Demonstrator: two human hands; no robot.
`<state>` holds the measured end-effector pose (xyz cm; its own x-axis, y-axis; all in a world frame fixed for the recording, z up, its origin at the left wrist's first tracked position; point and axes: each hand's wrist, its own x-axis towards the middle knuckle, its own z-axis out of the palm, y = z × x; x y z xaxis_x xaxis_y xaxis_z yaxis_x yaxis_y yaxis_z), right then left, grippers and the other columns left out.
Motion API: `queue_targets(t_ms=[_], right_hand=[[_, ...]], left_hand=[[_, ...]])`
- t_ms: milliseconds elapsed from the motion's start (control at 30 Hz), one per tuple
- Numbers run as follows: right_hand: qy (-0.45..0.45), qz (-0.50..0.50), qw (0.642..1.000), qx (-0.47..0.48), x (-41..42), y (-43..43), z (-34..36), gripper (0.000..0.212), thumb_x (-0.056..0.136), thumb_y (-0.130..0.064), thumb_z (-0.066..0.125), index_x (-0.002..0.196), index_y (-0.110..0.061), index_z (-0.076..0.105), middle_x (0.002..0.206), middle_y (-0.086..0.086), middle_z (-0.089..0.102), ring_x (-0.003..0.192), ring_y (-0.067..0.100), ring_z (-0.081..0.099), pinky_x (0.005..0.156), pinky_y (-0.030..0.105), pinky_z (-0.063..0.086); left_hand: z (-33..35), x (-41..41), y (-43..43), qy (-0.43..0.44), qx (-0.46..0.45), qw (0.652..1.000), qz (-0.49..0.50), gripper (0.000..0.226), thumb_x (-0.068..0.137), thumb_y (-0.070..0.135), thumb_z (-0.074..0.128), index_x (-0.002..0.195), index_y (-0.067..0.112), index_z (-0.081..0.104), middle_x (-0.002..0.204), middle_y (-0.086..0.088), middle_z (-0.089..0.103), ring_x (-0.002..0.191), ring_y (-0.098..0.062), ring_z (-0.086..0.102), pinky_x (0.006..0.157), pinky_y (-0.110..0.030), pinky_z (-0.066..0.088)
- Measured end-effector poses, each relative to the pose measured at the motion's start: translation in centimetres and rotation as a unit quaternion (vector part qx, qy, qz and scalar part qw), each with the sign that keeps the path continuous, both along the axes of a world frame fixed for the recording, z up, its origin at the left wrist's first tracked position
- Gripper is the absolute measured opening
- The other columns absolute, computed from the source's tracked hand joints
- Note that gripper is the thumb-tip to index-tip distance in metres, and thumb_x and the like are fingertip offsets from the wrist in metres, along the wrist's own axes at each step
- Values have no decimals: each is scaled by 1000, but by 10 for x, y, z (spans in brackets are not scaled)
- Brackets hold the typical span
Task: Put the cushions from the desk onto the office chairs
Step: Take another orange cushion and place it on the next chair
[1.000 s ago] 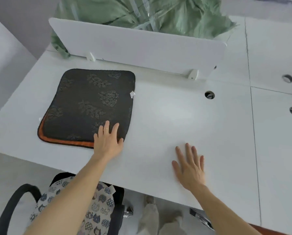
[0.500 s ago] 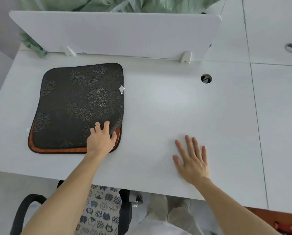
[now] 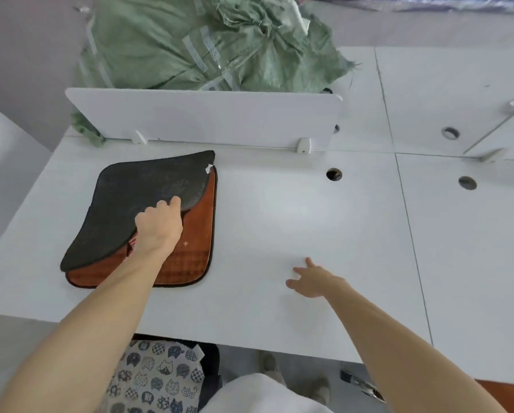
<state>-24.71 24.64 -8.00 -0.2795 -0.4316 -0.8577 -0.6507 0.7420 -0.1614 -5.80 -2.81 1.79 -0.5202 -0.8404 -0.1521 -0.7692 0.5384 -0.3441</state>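
Cushions first: two of them sit stacked on the left part of the smooth white desk (image 3: 279, 210), and the top one, a flat black fabric cushion (image 3: 130, 201) with a faint leaf pattern, is peeling up off the one below. The left hand (image 3: 157, 225) has it by the near right edge, fingers (image 3: 172, 202) curled over the fabric and clamped on, so that side rides up in a curve while the left side lies down on the stack. A small white tag (image 3: 208, 168) sticks out near the black cushion's far right corner. Underneath, laid bare along the right and near sides, is a rust-orange square cushion (image 3: 193, 251) with a dark piped rim, flat on the desk. Over to the right, well apart from the stack, the right hand (image 3: 312, 280) is low over bare desktop, fingers loosely spread and holding nothing; whether the fingertips touch the surface I cannot tell. Behind the cushions stands a low white divider panel (image 3: 205, 114) on two clips, and past that slumps a crumpled green woven sack (image 3: 205, 46) with strips of clear tape. A round cable hole (image 3: 334, 174) opens in the desk right of the stack. Down at the bottom edge, tucked under the desk, a black office chair (image 3: 211, 368) already carries a pale cushion printed with cats (image 3: 157, 380).
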Motion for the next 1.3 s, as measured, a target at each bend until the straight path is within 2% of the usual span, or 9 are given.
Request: queue_targets(t_ms=[100, 267, 433, 567, 633, 867, 1067, 1200, 1300], right_hand=[[-35, -26, 999, 30, -6, -12, 29, 69, 100, -63, 36, 153, -20, 42, 157, 0, 42, 138, 26, 48, 109, 43, 38], [-201, -308, 926, -84, -4, 2, 64, 73, 95, -72, 44, 152, -26, 39, 144, -3, 52, 129, 21, 55, 106, 54, 45], [-252, -514, 797, -194, -10, 23, 78, 89, 77, -90, 47, 148, -36, 38, 146, 6, 51, 133, 29, 51, 103, 52, 41], [-243, -617, 692, -284, -25, 48, 75, 65, 78, -71, 70, 125, -29, 56, 112, -4, 68, 101, 21, 65, 81, 42, 55], [-141, -632, 688, -328, -31, 67, 67, 49, 88, -48, 75, 127, -21, 59, 102, -5, 70, 90, 20, 67, 70, 37, 56], [20, -504, 822, -264, -13, 128, 22, 37, 99, -31, 60, 133, -17, 57, 116, 4, 69, 102, 31, 67, 94, 52, 57], [53, -397, 902, -161, -1, 154, -6, 37, 98, -28, 59, 133, -15, 55, 117, 6, 69, 99, 28, 65, 86, 38, 56], [77, -334, 937, -66, -5, 154, -11, 50, 89, -23, 59, 136, -7, 50, 128, 13, 58, 113, 32, 60, 91, 40, 53], [134, -364, 919, -74, -12, 147, -12, 76, 85, -26, 61, 151, -8, 28, 146, 18, 40, 132, 39, 43, 104, 46, 43]], left_hand=[[54, -16, 12, 120, -43, 990, -67, 44, 94, 11, 49, 138, 16, 47, 109, -12, 66, 85, -35, 65, 59, -35, 37], [126, -38, 48, 397, 58, 916, -23, 18, 102, 31, 43, 118, 31, 52, 89, 7, 64, 78, -25, 60, 64, -36, 47], [140, -46, 74, 631, 314, 697, 127, 12, 103, 34, 49, 100, 39, 60, 98, 21, 60, 90, -2, 56, 75, -25, 41], [84, -37, 93, 634, 393, 619, 246, 26, 102, 30, 53, 125, 23, 61, 118, 1, 65, 112, -24, 59, 101, -44, 46], [44, -26, 109, 601, 390, 629, 302, 34, 102, 28, 52, 135, 18, 56, 125, -4, 61, 120, -31, 55, 106, -47, 43], [-68, 22, 168, 402, 467, 646, 451, 27, 97, 16, 54, 123, 10, 60, 112, -14, 66, 100, -36, 62, 95, -51, 54], [-77, 35, 184, 245, 456, 771, 371, 10, 84, 12, 55, 93, 9, 55, 91, -8, 61, 77, -24, 59, 69, -35, 51], [-72, 31, 176, 91, 399, 858, 309, 73, 83, 21, 59, 148, 8, 28, 138, -11, 49, 116, -29, 54, 85, -39, 46], [-69, 18, 160, 102, 331, 908, 235, 74, 86, 27, 60, 150, 14, 25, 150, -11, 37, 133, -32, 42, 98, -45, 46]])
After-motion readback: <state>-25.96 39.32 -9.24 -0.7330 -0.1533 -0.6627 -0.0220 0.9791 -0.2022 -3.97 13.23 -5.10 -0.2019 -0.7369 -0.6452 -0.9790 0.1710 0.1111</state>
